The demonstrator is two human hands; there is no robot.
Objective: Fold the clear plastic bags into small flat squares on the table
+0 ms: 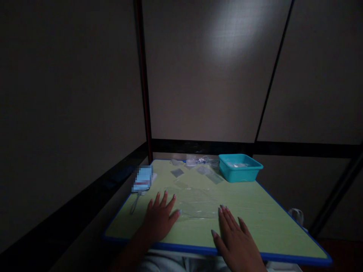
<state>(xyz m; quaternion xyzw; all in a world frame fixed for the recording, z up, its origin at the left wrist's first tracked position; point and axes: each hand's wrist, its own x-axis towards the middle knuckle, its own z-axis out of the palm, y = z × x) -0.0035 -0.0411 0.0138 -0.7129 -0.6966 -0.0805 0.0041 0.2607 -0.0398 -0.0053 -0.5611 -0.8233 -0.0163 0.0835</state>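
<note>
On the near half of the table [261,215], the left hand [160,221] lay palm down, fingers spread, and the right hand [237,240] lay palm down, fingers together and thumb apart. Both hands were open, and neither gripped anything. Between them lay the transparent plastic film [198,207], flat on the tabletop. Its long axis appeared to run left to right, one end toward each hand. The left thumb and the right fingertips were at its margins; whether they pressed on it could not be told.

The tabletop was pale green with a faint streaked grain and a blue edge band. Small clear and greyish film pieces [177,173] lay toward the far edge. At the far right stood a turquoise basin [241,175], rectangular with rounded corners and flared walls, containing clear plastic material. At the left edge, a pixelated light-blue item [143,178] lay beside a looped strap [135,204].

Beyond, matte panelled walls [201,87] met at a dark vertical strip; a glossy black rail [306,148] ran horizontally across them. Lighting was dim, with one soft reflection on the back panel.
</note>
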